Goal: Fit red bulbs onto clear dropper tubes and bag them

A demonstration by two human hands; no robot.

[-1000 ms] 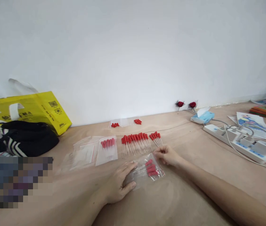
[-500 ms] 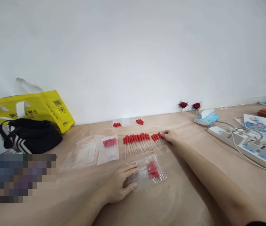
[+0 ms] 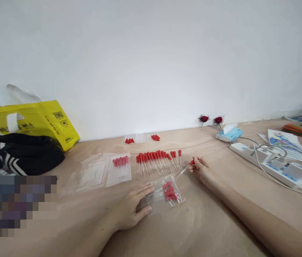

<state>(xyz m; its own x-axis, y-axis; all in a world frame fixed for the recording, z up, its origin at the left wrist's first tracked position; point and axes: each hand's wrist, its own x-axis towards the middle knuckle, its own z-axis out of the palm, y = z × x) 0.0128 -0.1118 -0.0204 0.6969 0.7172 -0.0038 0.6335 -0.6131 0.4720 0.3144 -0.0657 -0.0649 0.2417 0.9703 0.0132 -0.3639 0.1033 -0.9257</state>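
My right hand pinches a glass dropper by its red bulb, its thin tube slanting down to the left. My left hand lies with thumb and fingers apart on the near-left end of a clear zip bag. Inside that bag are several red-bulbed droppers. Beyond it, a row of loose droppers lies side by side, bulbs toward the wall. To the left, another zip bag holds several droppers.
Flat clear bags lie farther left. Small bags with red bulbs sit by the wall. A yellow bag and black pouch stand left. At right are a power strip, tissues and red flowers.
My right hand has drawn one dropper from the right end of the row, toward me and slightly right. The left hand remains on the zip bag. The view has shifted slightly.
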